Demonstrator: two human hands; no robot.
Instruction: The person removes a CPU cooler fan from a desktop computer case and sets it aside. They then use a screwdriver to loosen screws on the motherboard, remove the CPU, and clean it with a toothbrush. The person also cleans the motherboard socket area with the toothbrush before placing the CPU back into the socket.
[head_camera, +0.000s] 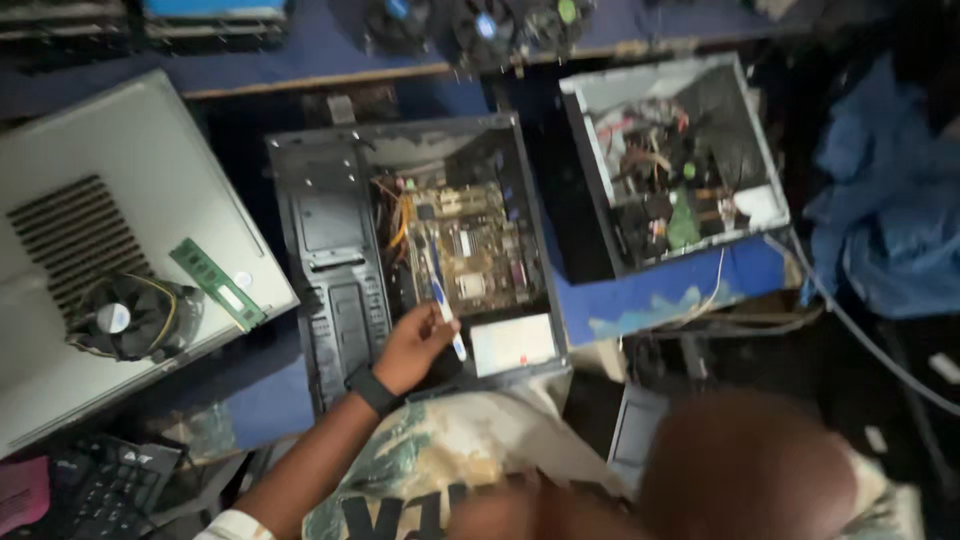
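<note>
The left hand (412, 345) is showing bare, with a black band, likely a watch, wrapping the wrist at lower centre of the frame. Its forearm is running bare down to the bottom left, where a light cuff or rolled sleeve edge is peeking in. A blurred rounded bare shape is filling the lower right; which body part cannot be told.

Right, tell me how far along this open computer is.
Done: the black case lies open; a cooler fan and a green memory stick lie out on the grey panel. In hand: the left hand holds a blue-and-white tool over the motherboard. Left: both parts are out, case unclosed.
</note>
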